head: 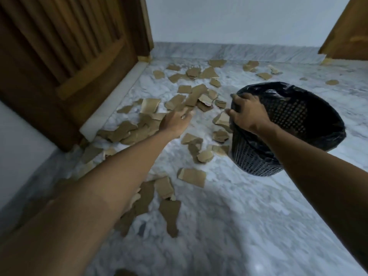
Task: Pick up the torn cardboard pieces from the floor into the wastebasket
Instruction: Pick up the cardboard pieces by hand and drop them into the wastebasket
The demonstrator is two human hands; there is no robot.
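Torn brown cardboard pieces (192,177) scattered over grey-white marble floor (229,216), thickest just beyond and below left hand (176,121). Left hand stretched low over pieces, fingers blurred, grasp impossible to tell. Right hand (248,113) gripping near rim of black mesh plastic wastebasket (256,156), lined with black bag, tilted.

A wooden door (65,56) stands beside the white wall (239,18).

L hand (176,120) outstretched, fingers loose — R hand (246,112) curled, gripping.
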